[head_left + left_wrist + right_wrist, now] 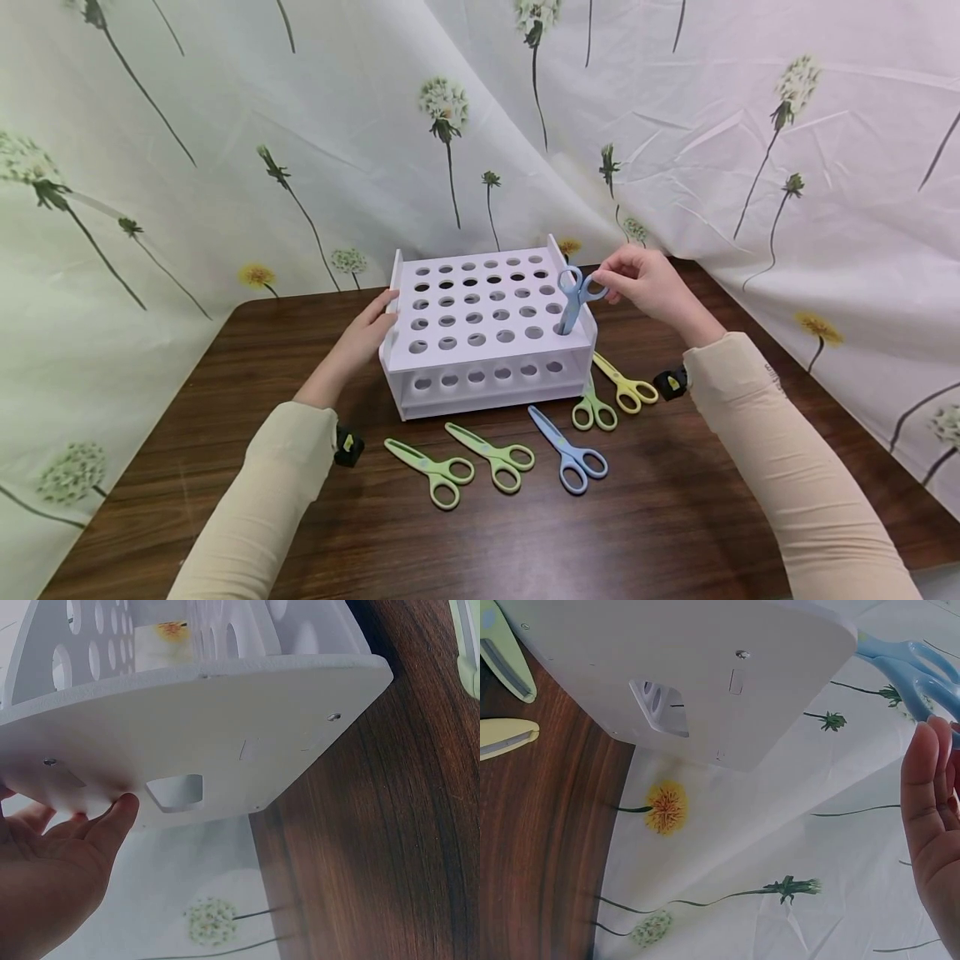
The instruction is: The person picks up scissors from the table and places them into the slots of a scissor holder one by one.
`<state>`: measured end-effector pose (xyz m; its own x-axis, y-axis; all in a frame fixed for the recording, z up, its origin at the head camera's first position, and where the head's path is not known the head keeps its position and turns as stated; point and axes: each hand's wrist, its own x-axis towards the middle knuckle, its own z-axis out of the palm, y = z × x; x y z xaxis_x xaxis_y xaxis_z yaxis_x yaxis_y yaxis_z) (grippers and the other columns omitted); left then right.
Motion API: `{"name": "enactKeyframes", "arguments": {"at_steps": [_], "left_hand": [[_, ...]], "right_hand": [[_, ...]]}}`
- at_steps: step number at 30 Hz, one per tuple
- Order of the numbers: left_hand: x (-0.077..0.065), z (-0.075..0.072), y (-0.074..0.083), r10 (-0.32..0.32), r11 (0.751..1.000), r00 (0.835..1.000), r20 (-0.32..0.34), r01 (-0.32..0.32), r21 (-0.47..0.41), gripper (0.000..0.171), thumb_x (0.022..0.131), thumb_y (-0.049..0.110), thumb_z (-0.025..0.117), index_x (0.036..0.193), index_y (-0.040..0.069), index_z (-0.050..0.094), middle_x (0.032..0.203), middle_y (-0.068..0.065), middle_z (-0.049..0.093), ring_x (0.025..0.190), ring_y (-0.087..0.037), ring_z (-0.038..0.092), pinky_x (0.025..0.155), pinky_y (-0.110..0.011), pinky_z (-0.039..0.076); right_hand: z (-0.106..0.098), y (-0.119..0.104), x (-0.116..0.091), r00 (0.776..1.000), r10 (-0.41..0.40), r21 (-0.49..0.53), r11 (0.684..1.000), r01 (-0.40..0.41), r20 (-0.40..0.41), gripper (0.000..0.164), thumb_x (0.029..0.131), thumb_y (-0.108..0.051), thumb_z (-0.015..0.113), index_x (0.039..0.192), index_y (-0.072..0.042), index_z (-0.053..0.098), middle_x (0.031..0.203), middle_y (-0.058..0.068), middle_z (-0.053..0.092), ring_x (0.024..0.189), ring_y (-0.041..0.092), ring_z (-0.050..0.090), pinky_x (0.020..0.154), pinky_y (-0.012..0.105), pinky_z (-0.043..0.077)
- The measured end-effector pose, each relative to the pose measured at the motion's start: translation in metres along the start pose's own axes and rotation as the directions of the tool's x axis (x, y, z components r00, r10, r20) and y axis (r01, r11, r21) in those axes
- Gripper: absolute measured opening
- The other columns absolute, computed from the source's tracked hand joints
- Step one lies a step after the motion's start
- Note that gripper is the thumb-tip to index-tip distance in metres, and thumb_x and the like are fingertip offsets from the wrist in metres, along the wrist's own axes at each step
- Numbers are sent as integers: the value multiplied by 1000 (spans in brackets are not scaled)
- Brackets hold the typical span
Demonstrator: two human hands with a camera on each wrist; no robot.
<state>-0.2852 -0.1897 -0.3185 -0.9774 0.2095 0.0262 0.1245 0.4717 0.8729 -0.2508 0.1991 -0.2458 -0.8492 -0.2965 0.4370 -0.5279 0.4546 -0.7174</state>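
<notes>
A white rack [480, 354] with rows of round holes stands on the table. My right hand [643, 282] pinches one handle loop of a pair of blue scissors [573, 302], blades pointing down into the front right corner hole. In the right wrist view, the fingers [922, 776] meet the blue handle [915, 671] beyond the rack's side panel. My left hand [363, 333] rests against the rack's left side; in the left wrist view its fingertips [124, 806] touch the outer face of the side panel [225, 742].
In front of the rack lie two green scissors [435, 471] [495, 457] and blue scissors [570, 454]. Another green pair [592, 410] and a yellow pair [626, 387] lie by its right front corner. A flower-printed cloth [360, 150] hangs behind the brown table [300, 533].
</notes>
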Motion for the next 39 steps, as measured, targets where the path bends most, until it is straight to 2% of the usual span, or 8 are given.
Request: {"name": "enactKeyframes", "arguments": {"at_steps": [6,12,19,27,30,34,37,39], "left_hand": [[1,0,-2,-1,1000,1000,2,1,-2,51,99,24,32,148,14,20,152,-10,9,134,-32,14,104,-52,16],[1,0,-2,-12,1000,1000,-3,12,3,50,99,24,33,147,15,21,152,-9,9,134,-32,14,103,-52,16],[2,-1,-1,-9,1000,1000,-1,9,12,51,99,24,33,147,14,21,152,-8,9,135,-31,13,104,-51,15],[2,-1,-1,-5,1000,1000,7,5,14,51,99,23,32,148,14,20,152,-9,8,135,-31,11,104,-52,13],[2,-1,0,-1,1000,1000,10,1,3,51,99,21,33,148,12,20,152,-11,8,135,-32,10,104,-52,13],[-6,-1,13,-8,1000,1000,18,8,-15,51,99,18,32,147,7,19,152,-13,7,135,-33,9,104,-52,12],[-6,-1,12,-7,1000,1000,15,7,-10,51,99,19,32,147,8,19,152,-12,7,135,-33,10,104,-51,13],[0,-1,2,0,1000,1000,8,0,-5,51,99,21,33,147,11,21,152,-10,8,135,-31,10,104,-51,13]], "right_hand": [[4,0,-1,1000,19,-34,999,-19,12,10,87,2,60,84,11,58,77,23,57,59,17,56,54,21,44],[8,0,-2,999,31,-67,997,-29,20,11,87,0,61,83,10,59,78,16,54,62,21,57,55,21,44],[13,2,-3,999,38,-65,997,-36,27,10,86,1,62,82,10,60,78,14,52,62,20,56,57,20,45],[19,40,5,999,47,-69,997,-45,23,12,85,-9,66,83,3,63,79,9,53,66,30,57,56,20,46],[21,46,6,998,51,-66,997,-49,27,12,85,-10,67,83,2,64,79,9,53,66,28,57,56,21,46],[24,47,5,998,55,-62,997,-53,29,11,85,-9,67,82,1,64,77,9,53,63,23,56,54,21,45],[26,47,5,998,56,-71,996,-54,29,10,85,-9,66,82,1,64,75,8,54,61,20,55,53,22,44],[27,48,5,998,59,-75,996,-56,30,10,85,-9,66,82,1,64,75,7,53,60,17,53,52,22,43]]}}
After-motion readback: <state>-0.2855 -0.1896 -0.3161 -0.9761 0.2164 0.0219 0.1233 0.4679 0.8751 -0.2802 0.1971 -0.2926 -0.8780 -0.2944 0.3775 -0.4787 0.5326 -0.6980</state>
